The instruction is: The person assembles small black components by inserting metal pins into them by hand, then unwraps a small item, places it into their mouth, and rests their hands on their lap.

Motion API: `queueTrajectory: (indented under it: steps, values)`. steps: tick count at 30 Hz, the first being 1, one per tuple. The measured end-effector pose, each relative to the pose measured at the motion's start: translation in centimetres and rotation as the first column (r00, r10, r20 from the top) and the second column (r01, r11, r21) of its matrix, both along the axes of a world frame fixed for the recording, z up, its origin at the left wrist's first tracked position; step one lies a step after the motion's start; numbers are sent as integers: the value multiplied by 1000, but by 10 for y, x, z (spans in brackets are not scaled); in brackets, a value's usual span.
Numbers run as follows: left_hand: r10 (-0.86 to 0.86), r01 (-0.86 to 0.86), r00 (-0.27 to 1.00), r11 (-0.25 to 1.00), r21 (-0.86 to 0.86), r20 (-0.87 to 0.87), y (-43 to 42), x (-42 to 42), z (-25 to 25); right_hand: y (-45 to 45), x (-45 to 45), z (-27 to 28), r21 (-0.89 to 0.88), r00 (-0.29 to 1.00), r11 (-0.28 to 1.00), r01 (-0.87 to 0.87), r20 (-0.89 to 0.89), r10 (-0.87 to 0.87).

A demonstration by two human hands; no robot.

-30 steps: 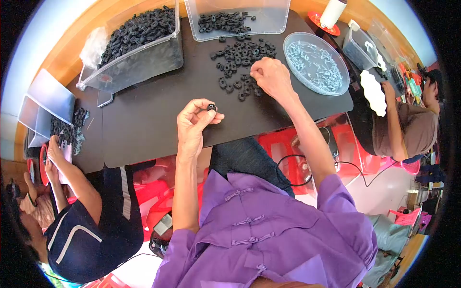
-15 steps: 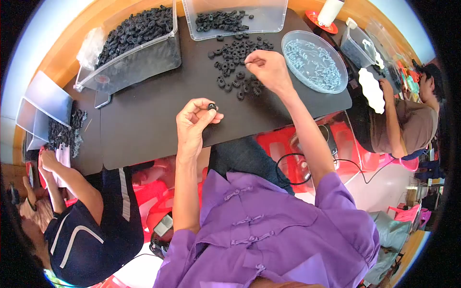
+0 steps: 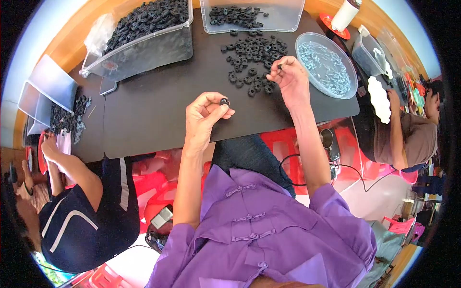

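Observation:
My left hand is closed over the near part of the dark table, pinching a small round black part between thumb and fingertips. To its right and further forward, my right hand pinches another small black part, which shows at its fingertips. Just left of that hand lies a loose pile of black ring-like parts on the tabletop. A round clear tray of small shiny pieces stands to the right of my right hand.
A large clear bin heaped with black parts stands at the back left. Another clear bin holds more behind the pile. A spool stands on a red base at back right. Co-workers sit on both sides.
My right hand has drawn back from the pile and turned, and a black part now shows at its fingertips. My left hand still pinches its part. The whole view has shifted slightly.

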State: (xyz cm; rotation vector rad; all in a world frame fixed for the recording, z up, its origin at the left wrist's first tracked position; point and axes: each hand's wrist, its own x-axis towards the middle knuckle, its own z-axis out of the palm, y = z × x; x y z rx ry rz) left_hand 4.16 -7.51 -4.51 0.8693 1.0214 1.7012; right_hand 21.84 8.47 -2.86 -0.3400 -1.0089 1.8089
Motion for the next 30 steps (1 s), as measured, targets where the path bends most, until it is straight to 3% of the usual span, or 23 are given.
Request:
queueTrajectory:
  steps: [6,12,16,24,27,30]
  values:
    - [-3,3,1000,1000,7,7,0,-1,0,-14,-3,-4,73,974,997,28,223,-43]
    - [-3,3,1000,1000,-6,-16,1,0,-1,-37,-8,-1,271,866,951,-146,499,-10]
    - [-19,18,999,1000,-23,-34,1,1,0,-52,-11,8,245,819,958,-151,573,-18]
    - [-24,21,995,999,-30,-100,1,2,-2,-62,-12,9,175,855,969,-172,516,58]
    - [-35,31,993,999,-32,-113,1,2,-5,-65,-13,13,295,843,927,-233,537,41]
    - [-39,35,992,999,-33,-121,1,3,-4,-69,-15,14,183,850,948,-260,510,135]
